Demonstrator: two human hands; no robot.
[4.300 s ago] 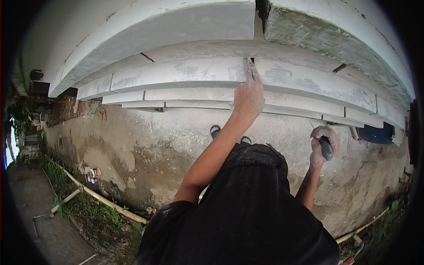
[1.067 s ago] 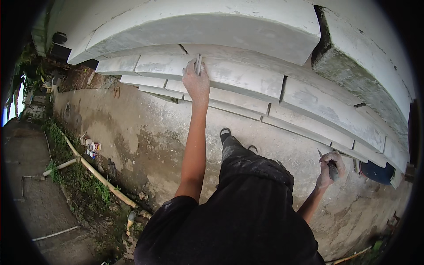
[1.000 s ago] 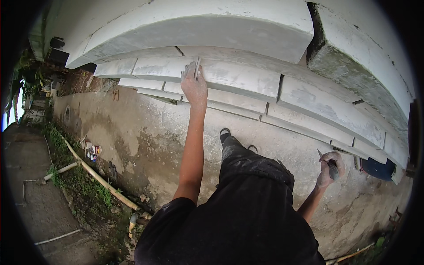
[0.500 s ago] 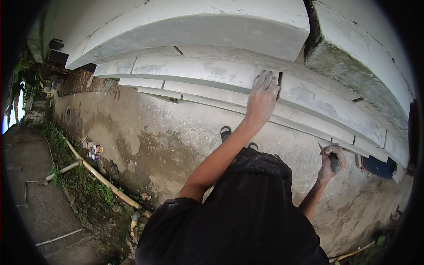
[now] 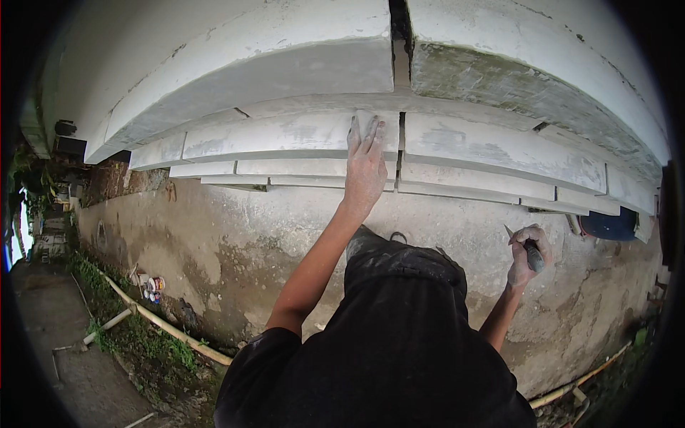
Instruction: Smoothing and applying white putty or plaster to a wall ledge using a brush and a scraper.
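The left hand has shifted along the pale slab, from near its middle to just beside the dark gap at its right end. Its fingers lie outstretched and loosely spread on the slab's face, so contact is now close to that gap. The right hand's fingers are closed around a dark-handled tool, perhaps a trowel, well apart from the slab, above the concrete floor.
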